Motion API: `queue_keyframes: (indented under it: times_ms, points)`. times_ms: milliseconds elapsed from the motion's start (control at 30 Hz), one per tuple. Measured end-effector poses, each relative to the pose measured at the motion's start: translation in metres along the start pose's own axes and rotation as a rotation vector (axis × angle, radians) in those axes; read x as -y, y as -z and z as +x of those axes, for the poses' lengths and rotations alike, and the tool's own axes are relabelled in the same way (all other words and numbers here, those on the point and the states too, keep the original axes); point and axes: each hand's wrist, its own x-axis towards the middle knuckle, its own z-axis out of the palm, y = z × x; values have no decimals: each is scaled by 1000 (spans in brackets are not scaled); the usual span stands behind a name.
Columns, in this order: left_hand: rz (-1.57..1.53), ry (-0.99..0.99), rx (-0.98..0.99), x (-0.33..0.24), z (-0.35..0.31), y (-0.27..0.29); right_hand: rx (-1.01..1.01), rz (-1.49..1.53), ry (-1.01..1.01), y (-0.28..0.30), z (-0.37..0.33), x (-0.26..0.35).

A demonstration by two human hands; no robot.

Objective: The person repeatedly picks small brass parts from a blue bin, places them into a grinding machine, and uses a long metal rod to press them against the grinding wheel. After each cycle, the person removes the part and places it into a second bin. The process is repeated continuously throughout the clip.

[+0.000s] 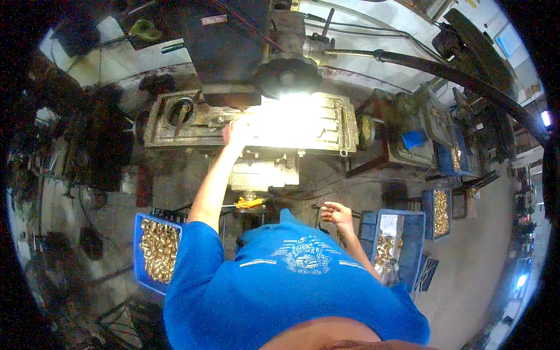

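My left hand (pixel 235 135) reaches over the metal machine table (pixel 198 131), at the left edge of a strong white glare. Its fingers are washed out by the light, so whether they grip anything is hidden. Above the glare hangs the dark round machine head (pixel 289 76). My right hand (pixel 337 214) is held in front of my body on the right, with its fingers loosely bent and apart and nothing visible between them. Close to its forearm stands a blue crate (pixel 412 233) holding brass-coloured parts (pixel 385 251) and a pale sheet.
On my left sits another blue crate (pixel 139 248) full of brass-coloured pieces (pixel 158 251). A yellow-orange object (pixel 249 203) lies below the machine table. Farther right are a smaller blue bin (pixel 430 216) of brass pieces and a metal bench (pixel 408 149) with a blue item on it.
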Motion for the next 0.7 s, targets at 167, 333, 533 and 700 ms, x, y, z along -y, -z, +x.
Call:
queue_keyframes:
  times_ms: [167,333,533,700]
  points:
    - [-9,29,10,-6,-5,6,-44,-38,39,-8,-9,11]
    - [-40,32,-11,1,-3,-1,-4,-356,301,-23,-9,66]
    - [44,135,-76,25,-23,6,-362,-1350,1288,-97,-117,283]
    - [97,177,122,10,1,-15,-1323,-2183,1406,-74,-252,380]
